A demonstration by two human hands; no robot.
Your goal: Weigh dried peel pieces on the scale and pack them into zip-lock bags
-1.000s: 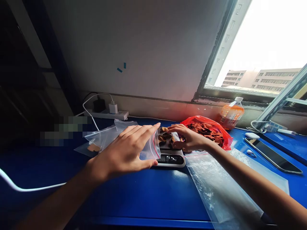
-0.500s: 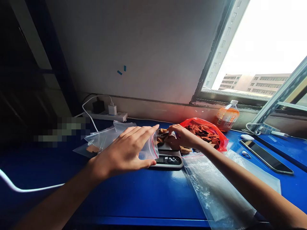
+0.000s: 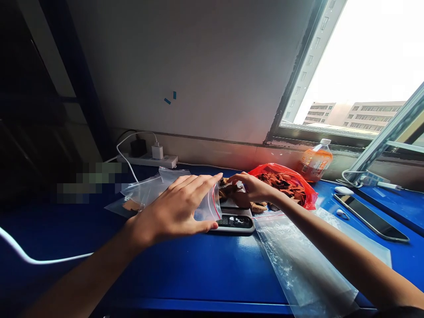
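Observation:
My left hand lies palm down over a clear zip bag, fingers stretched out and thumb apart. The bag's red-lined mouth faces right, at a small digital scale. Its display is lit, but I cannot read it surely. Brown dried pieces lie on the scale at the bag's mouth. My right hand reaches over the scale, its fingers curled around some of these pieces; the fingertips are partly hidden. More dried pieces lie beneath the right wrist.
Behind my right hand sits a red plastic bag of dark dried pieces, near an orange drink bottle. Large clear bags lie under my right forearm. A phone and earbud are at right, a power strip at the back.
The whole view has shifted slightly, so everything sits a little further right. Both hands keep nearly the same pose over the bag and scale.

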